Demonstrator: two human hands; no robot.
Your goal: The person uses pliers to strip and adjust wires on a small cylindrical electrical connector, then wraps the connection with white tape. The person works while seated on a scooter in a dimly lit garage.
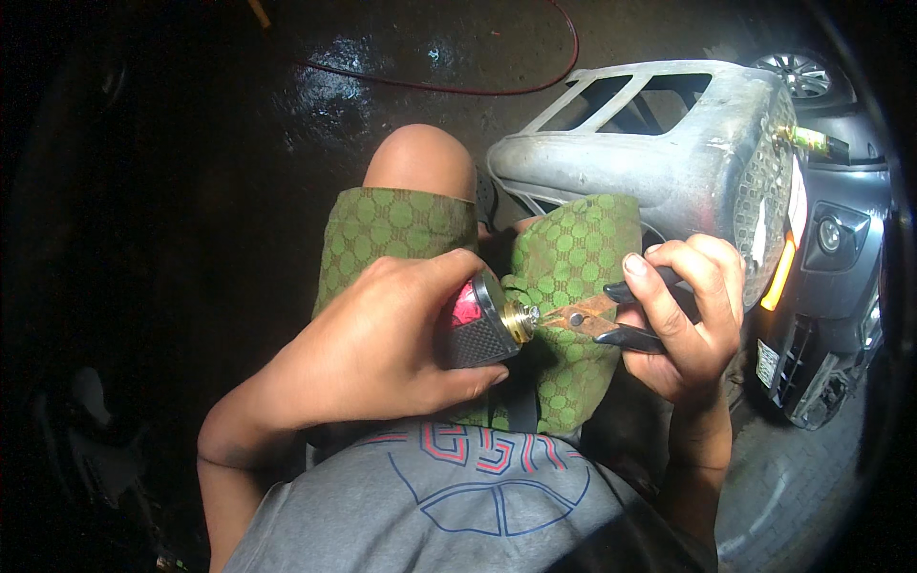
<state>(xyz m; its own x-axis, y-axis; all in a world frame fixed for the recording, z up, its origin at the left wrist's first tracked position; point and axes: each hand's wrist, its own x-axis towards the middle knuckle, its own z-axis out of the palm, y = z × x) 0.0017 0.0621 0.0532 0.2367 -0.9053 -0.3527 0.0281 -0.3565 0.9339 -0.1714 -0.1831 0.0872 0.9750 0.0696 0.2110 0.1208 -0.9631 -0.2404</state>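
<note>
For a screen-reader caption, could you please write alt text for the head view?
A seated person's left hand grips a red-and-black part with a brass fitting, while the right hand holds rusty pliers whose tips meet that fitting. Green patterned shorts, an overturned plastic chair and a car's front surround them.

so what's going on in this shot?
A seated person in green patterned shorts is working over their lap. The left hand grips a small part with a black ribbed body, red cap and brass fitting. The right hand holds rusty needle-nose pliers, tips right at the brass end of the part. A grey plastic stool lies tipped on the wet floor ahead, with a red cable behind it and a car front at right.
</note>
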